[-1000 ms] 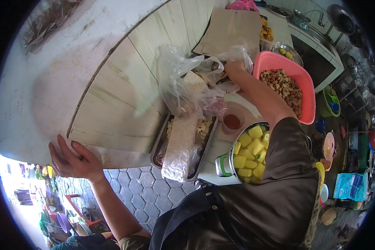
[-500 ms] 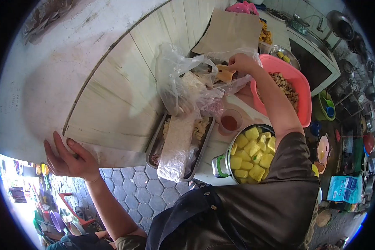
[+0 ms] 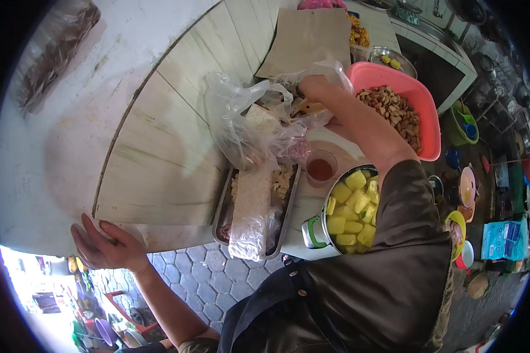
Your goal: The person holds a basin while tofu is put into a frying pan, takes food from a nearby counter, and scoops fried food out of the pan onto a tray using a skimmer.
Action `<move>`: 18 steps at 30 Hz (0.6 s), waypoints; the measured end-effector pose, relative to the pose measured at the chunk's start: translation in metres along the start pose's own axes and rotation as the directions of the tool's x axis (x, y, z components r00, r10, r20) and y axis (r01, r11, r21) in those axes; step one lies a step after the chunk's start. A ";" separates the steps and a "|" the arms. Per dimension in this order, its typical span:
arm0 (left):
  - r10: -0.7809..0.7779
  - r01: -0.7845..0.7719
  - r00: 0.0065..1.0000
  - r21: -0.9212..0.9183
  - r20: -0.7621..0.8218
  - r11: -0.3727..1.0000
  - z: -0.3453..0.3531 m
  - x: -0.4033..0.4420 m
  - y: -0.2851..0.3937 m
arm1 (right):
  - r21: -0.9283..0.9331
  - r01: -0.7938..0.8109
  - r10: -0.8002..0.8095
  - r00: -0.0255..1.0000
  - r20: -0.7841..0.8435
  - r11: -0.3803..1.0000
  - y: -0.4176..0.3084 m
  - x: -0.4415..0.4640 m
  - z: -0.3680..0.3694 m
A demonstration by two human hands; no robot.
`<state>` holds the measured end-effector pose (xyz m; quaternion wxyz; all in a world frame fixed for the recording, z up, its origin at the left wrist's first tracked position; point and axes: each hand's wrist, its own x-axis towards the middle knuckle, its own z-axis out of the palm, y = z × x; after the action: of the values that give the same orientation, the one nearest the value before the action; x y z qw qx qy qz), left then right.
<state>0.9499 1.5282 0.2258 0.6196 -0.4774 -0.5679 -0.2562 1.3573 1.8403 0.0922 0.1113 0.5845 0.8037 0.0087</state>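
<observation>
My right hand [image 3: 315, 88] reaches into a clear plastic bag [image 3: 335, 70]; its fingertips are hidden among the plastic and the contents. Just below it, a tan flat piece [image 3: 307, 108] shows through the opening. Another crumpled clear bag [image 3: 227, 112] lies to the left, beside a pale block [image 3: 262, 119]. My left hand [image 3: 111, 244] hovers near the table's edge with its fingers apart, holding nothing. A long pale slab partly wrapped in plastic [image 3: 250, 206] rests across a metal tray [image 3: 221, 203] of pale pieces.
A glass of red-brown liquid [image 3: 321, 169] stands near a pot [image 3: 324, 226] of yellow chunks. A pink basin [image 3: 431, 126] holds brown pieces. Cardboard [image 3: 306, 41], a steel bowl [image 3: 411, 72] and a container of orange-yellow food [image 3: 360, 34] are farther back.
My right hand has gone deeper into the bag, away from the tan piece it was touching. The whole view has shifted slightly. My left hand stays spread.
</observation>
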 end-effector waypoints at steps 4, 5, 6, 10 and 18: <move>0.015 -0.015 1.000 0.012 -0.005 1.000 -0.001 0.001 0.001 | 0.009 0.059 -0.059 0.998 -0.023 0.998 -0.003 0.015 0.002; 0.016 -0.016 1.000 0.003 -0.009 1.000 -0.001 0.001 0.002 | -0.023 0.060 -0.059 0.998 0.023 0.998 -0.006 0.019 0.002; 0.020 -0.020 1.000 0.006 -0.014 1.000 0.000 0.001 0.002 | -0.056 0.063 -0.059 0.996 0.068 0.996 -0.007 0.026 0.005; 0.015 -0.015 1.000 -0.006 -0.012 1.000 -0.001 0.002 0.003 | -0.023 0.060 -0.059 0.998 0.032 0.998 -0.012 0.050 0.015; 0.001 0.000 1.000 -0.030 0.005 1.000 -0.001 0.001 0.002 | 0.083 0.135 -0.133 0.991 -0.029 0.987 -0.024 0.036 0.006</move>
<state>0.9524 1.5282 0.2263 0.6109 -0.4875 -0.5654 -0.2634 1.3252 1.8656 0.0767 0.0774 0.5334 0.8419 -0.0264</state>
